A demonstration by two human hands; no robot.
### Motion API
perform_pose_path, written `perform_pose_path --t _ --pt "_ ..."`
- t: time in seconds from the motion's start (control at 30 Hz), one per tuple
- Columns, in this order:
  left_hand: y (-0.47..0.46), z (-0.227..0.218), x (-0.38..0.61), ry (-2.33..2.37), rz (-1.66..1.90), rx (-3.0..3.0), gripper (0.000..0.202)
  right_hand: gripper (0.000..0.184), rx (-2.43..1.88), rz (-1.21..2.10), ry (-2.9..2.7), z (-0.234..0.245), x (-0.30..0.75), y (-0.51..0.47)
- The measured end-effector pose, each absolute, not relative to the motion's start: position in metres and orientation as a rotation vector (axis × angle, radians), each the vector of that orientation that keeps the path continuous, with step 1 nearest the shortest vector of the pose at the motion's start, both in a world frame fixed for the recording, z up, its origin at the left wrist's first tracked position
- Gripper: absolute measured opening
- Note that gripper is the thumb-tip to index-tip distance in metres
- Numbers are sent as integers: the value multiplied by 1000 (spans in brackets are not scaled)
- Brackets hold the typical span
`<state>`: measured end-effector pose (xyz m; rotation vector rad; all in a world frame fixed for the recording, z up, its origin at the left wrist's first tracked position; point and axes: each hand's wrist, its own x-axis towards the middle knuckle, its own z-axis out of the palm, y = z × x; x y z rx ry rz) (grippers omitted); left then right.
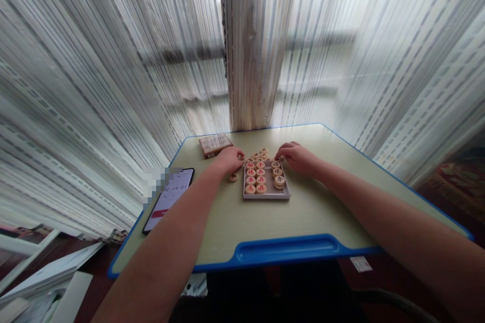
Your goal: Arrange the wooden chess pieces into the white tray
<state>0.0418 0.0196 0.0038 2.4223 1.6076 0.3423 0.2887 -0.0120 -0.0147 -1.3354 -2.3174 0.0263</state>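
A shallow pale box lies on the small table, with round wooden Chinese chess pieces in it. Red-marked pieces fill two columns on its left side; dark-marked ones, some stacked, stand along its right wall. Just beyond the box's far edge is a loose heap of pieces. My left hand is at the box's far left corner, fingers curled on a piece, and a single piece lies beneath its wrist. At the far right corner, my right hand is closed on a piece.
A printed box lid lies at the table's back left. Near the left edge is a phone showing a timer. The table has a blue rim and a blue front groove. Striped curtains hang behind.
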Motion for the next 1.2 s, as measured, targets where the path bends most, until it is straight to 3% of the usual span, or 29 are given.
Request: perform_pose_path --t 0.3,0.77,1.07,1.2 --pt "20 6 40 1621 344 2377 40 36 -1372 52 -2343 -14 288 -13" --pt "20 1 42 1684 413 2411 23 36 -1364 34 -2333 -15 287 -12" --pt "12 10 53 1216 835 2371 30 35 -1276 -42 -2100 -1 279 -24" --pt "-1 15 66 1036 1009 2308 31 26 -1246 133 -1928 10 262 -38"
